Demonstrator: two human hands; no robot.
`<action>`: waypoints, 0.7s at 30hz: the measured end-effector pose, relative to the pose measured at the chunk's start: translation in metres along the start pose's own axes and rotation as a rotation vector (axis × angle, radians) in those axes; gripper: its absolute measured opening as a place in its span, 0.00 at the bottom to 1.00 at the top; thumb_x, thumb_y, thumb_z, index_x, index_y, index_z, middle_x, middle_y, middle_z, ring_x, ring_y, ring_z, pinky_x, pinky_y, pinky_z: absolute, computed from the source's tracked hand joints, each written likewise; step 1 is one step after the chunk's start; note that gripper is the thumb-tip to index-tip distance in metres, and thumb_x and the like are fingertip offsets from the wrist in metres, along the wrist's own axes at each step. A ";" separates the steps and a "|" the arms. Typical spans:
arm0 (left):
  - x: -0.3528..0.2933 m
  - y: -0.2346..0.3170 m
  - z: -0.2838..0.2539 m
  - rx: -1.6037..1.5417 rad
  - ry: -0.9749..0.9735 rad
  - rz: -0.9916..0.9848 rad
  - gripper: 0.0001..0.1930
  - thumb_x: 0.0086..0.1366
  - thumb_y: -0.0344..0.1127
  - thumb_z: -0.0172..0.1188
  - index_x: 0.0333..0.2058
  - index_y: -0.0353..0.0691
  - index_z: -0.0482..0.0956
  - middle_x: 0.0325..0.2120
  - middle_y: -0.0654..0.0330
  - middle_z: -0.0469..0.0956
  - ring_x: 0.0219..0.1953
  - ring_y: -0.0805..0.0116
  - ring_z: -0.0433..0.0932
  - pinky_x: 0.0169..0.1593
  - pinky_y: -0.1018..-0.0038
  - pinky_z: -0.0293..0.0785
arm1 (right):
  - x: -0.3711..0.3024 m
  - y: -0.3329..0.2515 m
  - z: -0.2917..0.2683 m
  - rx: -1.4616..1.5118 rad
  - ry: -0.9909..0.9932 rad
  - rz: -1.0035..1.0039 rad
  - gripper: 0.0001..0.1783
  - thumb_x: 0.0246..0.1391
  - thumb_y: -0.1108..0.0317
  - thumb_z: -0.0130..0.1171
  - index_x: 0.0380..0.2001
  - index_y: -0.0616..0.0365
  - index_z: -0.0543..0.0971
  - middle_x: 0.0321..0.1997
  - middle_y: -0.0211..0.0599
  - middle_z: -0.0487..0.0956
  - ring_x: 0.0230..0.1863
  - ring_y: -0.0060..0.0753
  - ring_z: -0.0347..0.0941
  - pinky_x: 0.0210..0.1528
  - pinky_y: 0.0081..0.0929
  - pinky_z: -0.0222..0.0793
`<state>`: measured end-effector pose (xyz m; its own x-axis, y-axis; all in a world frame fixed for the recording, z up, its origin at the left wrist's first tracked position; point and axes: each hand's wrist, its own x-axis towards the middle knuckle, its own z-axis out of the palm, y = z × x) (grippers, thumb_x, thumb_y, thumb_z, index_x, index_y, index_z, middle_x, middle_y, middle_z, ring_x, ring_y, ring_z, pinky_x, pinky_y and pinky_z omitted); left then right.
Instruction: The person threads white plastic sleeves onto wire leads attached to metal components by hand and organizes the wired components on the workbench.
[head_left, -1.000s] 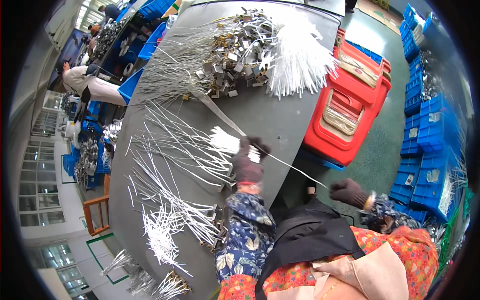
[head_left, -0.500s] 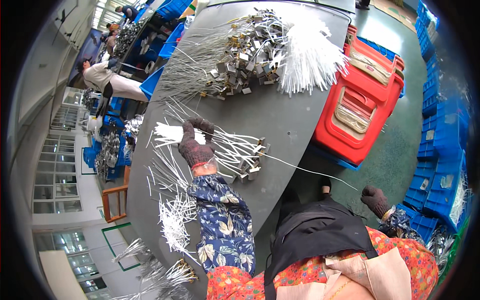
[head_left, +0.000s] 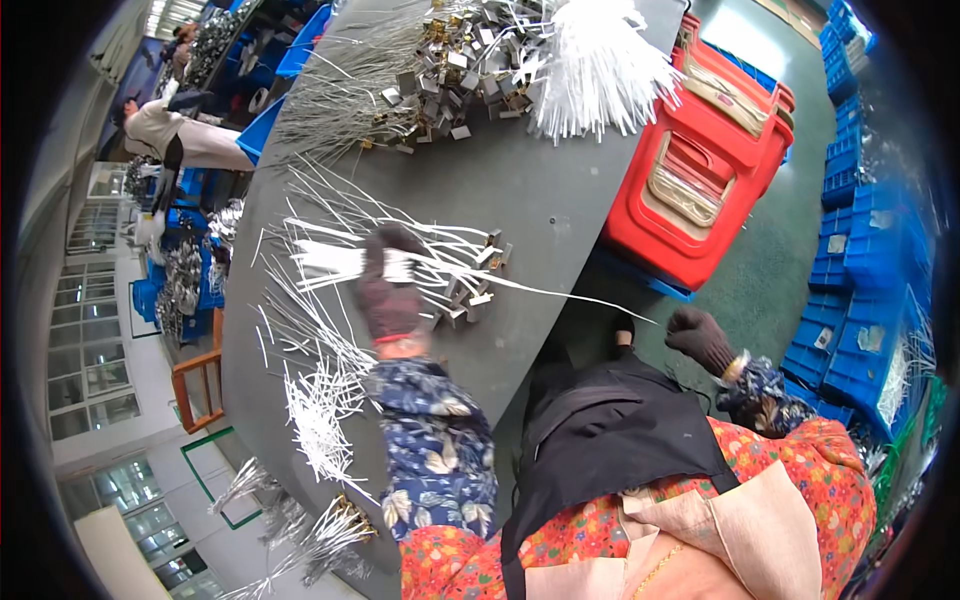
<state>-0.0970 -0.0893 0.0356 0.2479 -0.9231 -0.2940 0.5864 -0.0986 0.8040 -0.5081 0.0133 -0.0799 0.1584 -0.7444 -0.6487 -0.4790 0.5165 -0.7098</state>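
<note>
My left hand (head_left: 388, 290), in a dark maroon knit glove and blurred, is curled over a bundle of short white tubes (head_left: 325, 260) on the grey table. Beside it, long white-sleeved wires end in small grey metal blocks with brass-coloured parts (head_left: 468, 300). One long white wire (head_left: 585, 297) runs from that group past the table's edge to my right hand (head_left: 700, 340). That hand, gloved likewise, is closed in a fist off the table, with the wire's far end at its fingers; the grip itself is hidden.
Across the far table (head_left: 520, 200) lie a heap of metal blocks with thin wires (head_left: 450, 85) and a fan of white tubes (head_left: 600, 75). Loose white pieces (head_left: 325, 420) lie at left. Red bins (head_left: 690, 190) stand right of the table, blue crates (head_left: 825, 300) beyond. A co-worker (head_left: 170, 135) stands far left.
The whole view has shifted, with table and bins now farther up and left. My right hand has come nearer the table, along with the wire's far end. My left hand stays over the white tubes.
</note>
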 end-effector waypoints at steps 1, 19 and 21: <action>0.006 0.013 -0.007 0.083 0.116 0.231 0.14 0.65 0.43 0.57 0.41 0.38 0.76 0.32 0.56 0.78 0.35 0.67 0.78 0.40 0.68 0.81 | 0.008 -0.019 0.007 -0.049 0.003 -0.009 0.12 0.41 0.66 0.63 0.29 0.59 0.75 0.24 0.29 0.72 0.29 0.22 0.67 0.32 0.25 0.66; 0.056 0.023 -0.109 0.804 0.316 -0.168 0.11 0.59 0.39 0.62 0.28 0.35 0.77 0.17 0.59 0.75 0.13 0.73 0.70 0.15 0.78 0.65 | 0.103 -0.205 0.171 -0.923 0.174 -1.076 0.19 0.40 0.56 0.64 0.39 0.42 0.78 0.42 0.38 0.74 0.42 0.42 0.74 0.38 0.38 0.71; 0.047 0.017 -0.094 1.061 0.276 -0.102 0.10 0.59 0.38 0.60 0.28 0.35 0.78 0.16 0.60 0.75 0.13 0.74 0.70 0.14 0.78 0.62 | 0.105 -0.213 0.169 -0.909 0.050 -0.930 0.14 0.41 0.58 0.64 0.35 0.44 0.79 0.37 0.40 0.75 0.38 0.44 0.75 0.36 0.40 0.72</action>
<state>-0.0034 -0.0991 -0.0130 0.4774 -0.7908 -0.3832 -0.3140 -0.5608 0.7661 -0.2440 -0.1038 -0.0436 0.7227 -0.6911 0.0079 -0.6205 -0.6538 -0.4331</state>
